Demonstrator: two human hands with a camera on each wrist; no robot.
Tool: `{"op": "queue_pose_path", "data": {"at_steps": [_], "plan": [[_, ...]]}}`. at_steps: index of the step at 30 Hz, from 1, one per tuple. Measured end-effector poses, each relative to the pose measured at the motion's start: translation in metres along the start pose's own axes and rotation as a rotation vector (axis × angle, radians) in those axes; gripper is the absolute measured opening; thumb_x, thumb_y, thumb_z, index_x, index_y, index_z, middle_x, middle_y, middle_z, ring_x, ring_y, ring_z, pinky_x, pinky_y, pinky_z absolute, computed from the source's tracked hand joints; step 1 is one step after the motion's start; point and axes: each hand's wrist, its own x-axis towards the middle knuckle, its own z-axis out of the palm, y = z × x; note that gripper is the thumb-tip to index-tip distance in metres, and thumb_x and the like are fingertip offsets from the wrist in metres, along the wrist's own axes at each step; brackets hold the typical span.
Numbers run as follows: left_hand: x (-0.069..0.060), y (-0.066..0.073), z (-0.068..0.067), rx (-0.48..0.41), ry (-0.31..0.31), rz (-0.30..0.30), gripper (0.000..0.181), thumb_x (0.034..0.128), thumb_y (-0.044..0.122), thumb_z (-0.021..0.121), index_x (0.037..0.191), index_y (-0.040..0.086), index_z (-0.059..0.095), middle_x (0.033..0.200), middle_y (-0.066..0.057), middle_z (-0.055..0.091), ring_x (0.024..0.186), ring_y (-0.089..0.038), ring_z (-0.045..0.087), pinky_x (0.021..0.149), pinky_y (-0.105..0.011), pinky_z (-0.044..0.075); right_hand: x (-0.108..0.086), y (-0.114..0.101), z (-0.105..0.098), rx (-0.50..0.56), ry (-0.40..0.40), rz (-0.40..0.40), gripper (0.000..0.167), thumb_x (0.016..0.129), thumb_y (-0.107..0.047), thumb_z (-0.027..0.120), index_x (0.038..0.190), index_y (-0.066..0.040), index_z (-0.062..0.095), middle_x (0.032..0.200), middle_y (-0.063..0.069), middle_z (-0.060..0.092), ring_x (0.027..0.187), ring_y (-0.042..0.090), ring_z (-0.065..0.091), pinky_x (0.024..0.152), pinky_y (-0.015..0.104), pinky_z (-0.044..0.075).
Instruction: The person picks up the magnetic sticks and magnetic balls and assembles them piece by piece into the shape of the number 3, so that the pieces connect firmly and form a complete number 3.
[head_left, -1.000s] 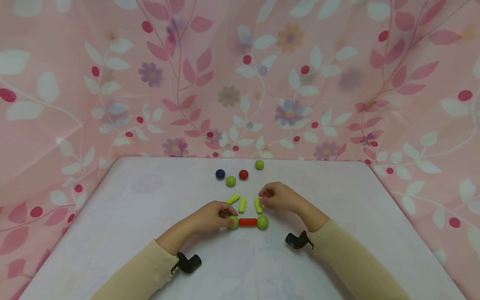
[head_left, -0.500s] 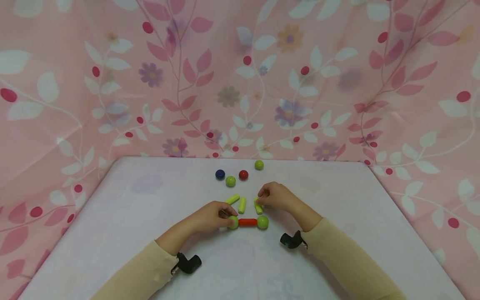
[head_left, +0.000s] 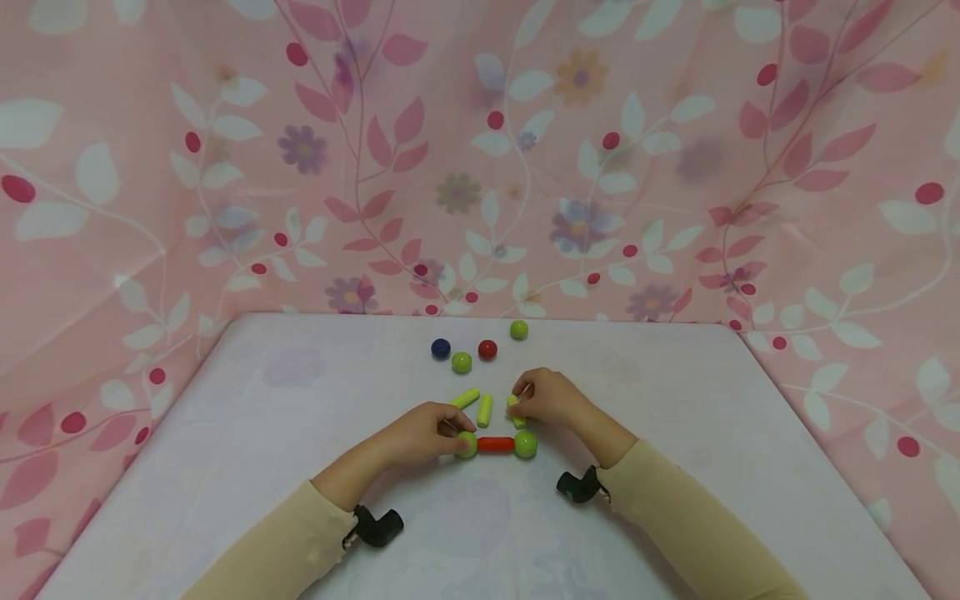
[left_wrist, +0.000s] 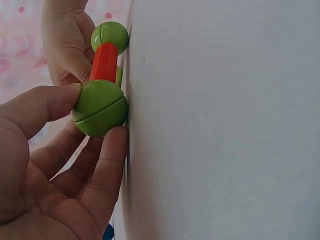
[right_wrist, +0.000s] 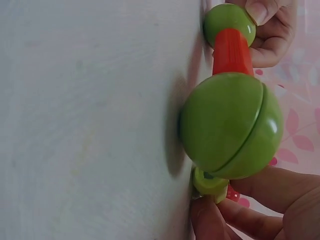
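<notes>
A red rod joins two green balls, lying crosswise on the table. My left hand pinches the left green ball between thumb and fingers. The right green ball is free of both hands and looms large in the right wrist view. Just behind it, my right hand pinches a short yellow-green stick with thumb and fingertips; the fingers partly cover it in the head view. Left of that stick lie a second yellow-green stick and a slanted third stick, its near end behind the left hand.
Farther back on the white-covered table sit a dark blue ball, a green ball, a red ball and another green ball. A pink floral cloth hangs behind the table's far edge.
My right hand has shifted slightly left and closer in, and now covers more of the right yellow-green stick. The left hand and the joined red-and-green piece have stayed in place.
</notes>
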Motion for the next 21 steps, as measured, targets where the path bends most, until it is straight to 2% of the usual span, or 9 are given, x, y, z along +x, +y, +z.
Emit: {"op": "queue_pose_path", "data": {"at_steps": [11,21], "plan": [[-0.0010,0.0001,0.0001,-0.005,0.004,0.009,0.022,0.0905,0.020,0.075,0.110,0.012,0.072,0.098,0.003,0.066,0.090,-0.014,0.059,0.076,-0.031,0.050,-0.0005,0.0032,-0.0004,0.038,-0.007,0.017,0.028,0.082,-0.026,0.084,0.103,-0.011,0.073,0.084,0.001,0.064,0.077,0.017,0.058,0.071,0.030,0.048],[-0.0014,0.0022,0.0000,-0.008,0.002,0.000,0.021,0.0907,0.020,0.075,0.110,0.012,0.072,0.098,0.003,0.066,0.090,-0.015,0.059,0.077,-0.031,0.050,-0.0018,0.0089,-0.0046,0.158,-0.009,0.028,0.025,0.084,-0.024,0.082,0.104,-0.013,0.073,0.086,0.004,0.065,0.078,0.020,0.059,0.070,0.030,0.049]]}}
